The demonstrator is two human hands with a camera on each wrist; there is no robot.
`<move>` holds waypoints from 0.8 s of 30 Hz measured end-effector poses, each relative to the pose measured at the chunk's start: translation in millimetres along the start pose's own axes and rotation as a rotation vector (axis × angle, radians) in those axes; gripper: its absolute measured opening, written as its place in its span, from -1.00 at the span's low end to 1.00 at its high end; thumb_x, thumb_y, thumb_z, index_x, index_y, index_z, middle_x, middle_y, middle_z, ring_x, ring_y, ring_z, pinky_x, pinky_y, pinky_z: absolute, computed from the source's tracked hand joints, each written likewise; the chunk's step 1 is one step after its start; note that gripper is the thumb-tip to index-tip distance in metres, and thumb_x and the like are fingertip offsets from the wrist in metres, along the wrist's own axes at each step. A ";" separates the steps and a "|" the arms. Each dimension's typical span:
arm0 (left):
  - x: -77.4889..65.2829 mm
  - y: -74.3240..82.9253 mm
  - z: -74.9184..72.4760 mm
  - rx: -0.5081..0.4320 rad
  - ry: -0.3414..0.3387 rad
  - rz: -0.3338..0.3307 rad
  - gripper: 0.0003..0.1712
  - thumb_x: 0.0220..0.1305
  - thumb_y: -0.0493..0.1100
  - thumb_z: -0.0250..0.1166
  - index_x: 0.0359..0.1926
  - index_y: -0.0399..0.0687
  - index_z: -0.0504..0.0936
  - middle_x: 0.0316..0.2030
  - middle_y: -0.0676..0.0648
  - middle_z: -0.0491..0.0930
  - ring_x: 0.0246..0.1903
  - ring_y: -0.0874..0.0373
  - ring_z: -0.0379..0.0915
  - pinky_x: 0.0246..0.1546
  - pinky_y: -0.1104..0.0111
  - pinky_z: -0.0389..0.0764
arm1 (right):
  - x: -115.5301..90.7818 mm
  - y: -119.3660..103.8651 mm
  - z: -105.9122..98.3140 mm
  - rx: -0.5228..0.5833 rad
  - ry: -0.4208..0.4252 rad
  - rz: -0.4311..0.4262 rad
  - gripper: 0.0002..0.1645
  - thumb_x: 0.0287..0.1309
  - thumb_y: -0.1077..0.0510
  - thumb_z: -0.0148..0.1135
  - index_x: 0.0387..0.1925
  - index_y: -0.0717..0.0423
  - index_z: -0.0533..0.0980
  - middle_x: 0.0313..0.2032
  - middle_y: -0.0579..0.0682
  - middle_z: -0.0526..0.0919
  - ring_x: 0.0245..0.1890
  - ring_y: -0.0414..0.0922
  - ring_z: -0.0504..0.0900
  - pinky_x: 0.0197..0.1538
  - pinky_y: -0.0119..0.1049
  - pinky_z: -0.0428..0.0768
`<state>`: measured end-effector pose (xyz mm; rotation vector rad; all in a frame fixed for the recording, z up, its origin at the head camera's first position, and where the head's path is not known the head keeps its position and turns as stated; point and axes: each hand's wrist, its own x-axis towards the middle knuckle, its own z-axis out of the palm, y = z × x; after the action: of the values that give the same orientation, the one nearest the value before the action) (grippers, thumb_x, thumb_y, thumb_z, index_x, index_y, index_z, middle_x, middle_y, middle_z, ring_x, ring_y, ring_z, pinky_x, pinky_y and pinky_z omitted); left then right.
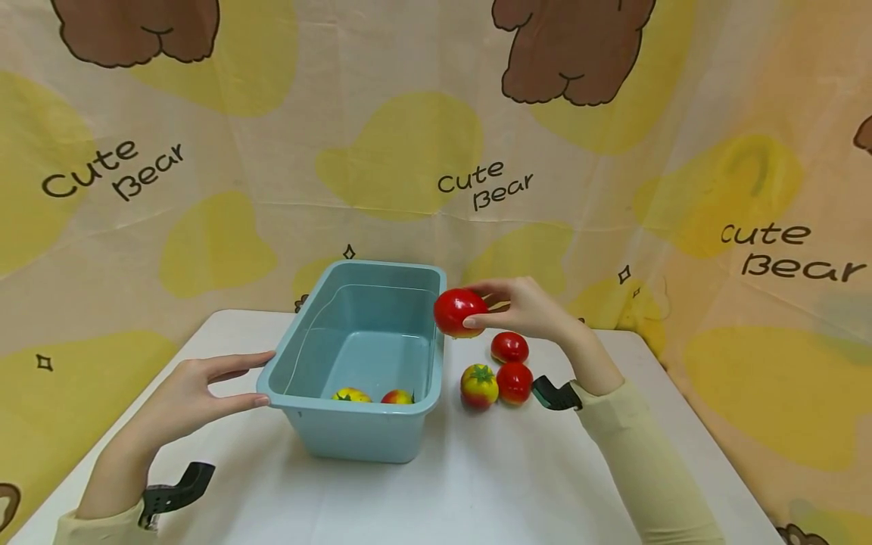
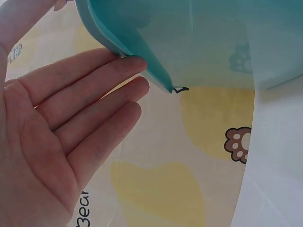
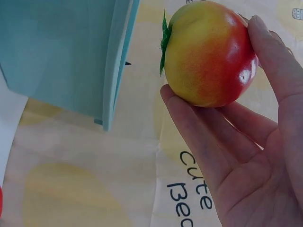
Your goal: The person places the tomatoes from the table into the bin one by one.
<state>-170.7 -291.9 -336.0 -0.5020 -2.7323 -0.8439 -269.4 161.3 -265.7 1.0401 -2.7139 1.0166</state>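
My right hand (image 1: 521, 306) grips a glossy red tomato (image 1: 459, 312), raised at the right rim of a light-blue plastic basin (image 1: 350, 439). In the right wrist view, this tomato (image 3: 208, 56) shows a yellow side and green leaves, with thumb and fingers around it. My left hand (image 1: 194, 393) touches the basin's near left corner, thumb and fingers fairly straight against the rim. In the left wrist view, the fingertips (image 2: 135, 64) meet the rim's outer edge. Inside the basin, a yellowish tomato (image 1: 352, 395) and a redder tomato (image 1: 398, 397) show partly above the near wall.
Right of the basin, a yellow-red tomato (image 1: 480, 387) with a green top stands beside a red tomato (image 1: 515, 382), another red tomato (image 1: 509, 347) behind. All rest on a white table (image 1: 518, 484). A patterned cloth (image 1: 381, 151) hangs behind. Each wrist wears a black band (image 1: 179, 492).
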 end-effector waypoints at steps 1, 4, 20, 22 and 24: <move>0.0 -0.1 0.2 0.001 0.000 0.000 -0.39 -0.01 0.11 0.46 0.14 0.37 0.55 0.04 0.17 0.61 0.00 0.30 0.52 -0.09 0.43 0.51 | 0.8 -1.6 0.2 0.001 -0.001 -0.002 -0.40 0.00 -0.10 0.42 0.10 0.00 0.54 -0.09 -0.06 0.70 -0.12 -0.12 0.69 -0.14 -0.28 0.67; 0.0 -0.4 0.6 0.004 0.000 -0.001 -0.39 0.00 0.11 0.46 0.14 0.37 0.55 0.04 0.17 0.61 0.01 0.17 0.54 -0.09 0.42 0.51 | 4.0 -5.8 1.1 0.012 -0.006 -0.016 -0.40 0.00 -0.07 0.42 0.09 0.02 0.54 -0.09 -0.03 0.70 -0.12 -0.10 0.69 -0.14 -0.27 0.67; -0.2 -0.2 1.4 0.005 0.003 -0.004 -0.39 -0.01 0.10 0.46 0.14 0.34 0.56 0.04 0.14 0.62 0.00 -0.07 0.55 -0.09 0.36 0.51 | 26.2 -22.2 8.5 0.072 -0.046 -0.077 -0.45 0.02 0.01 0.42 0.07 0.05 0.55 -0.07 0.00 0.68 -0.11 -0.11 0.68 -0.11 -0.27 0.66; 0.1 -0.3 1.3 0.004 0.003 -0.004 -0.39 -0.01 0.10 0.47 0.14 0.34 0.56 0.04 0.13 0.62 0.00 -0.09 0.55 -0.09 0.38 0.51 | 28.5 -23.6 9.2 0.070 -0.052 -0.081 -0.45 0.02 0.00 0.42 0.08 0.05 0.55 -0.06 -0.01 0.68 -0.11 -0.12 0.68 -0.10 -0.27 0.66; 0.4 -0.3 1.3 0.001 0.002 -0.005 -0.39 -0.01 0.10 0.47 0.14 0.35 0.55 0.04 0.13 0.62 0.01 -0.10 0.55 -0.08 0.39 0.50 | 30.9 -24.9 9.9 0.063 -0.056 -0.087 -0.44 0.02 0.00 0.42 0.09 0.06 0.54 -0.06 -0.01 0.67 -0.12 -0.13 0.68 -0.11 -0.29 0.66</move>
<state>-171.4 -291.2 -337.1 -0.4945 -2.7329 -0.8434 -276.2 123.9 -250.9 1.2035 -2.6693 1.0816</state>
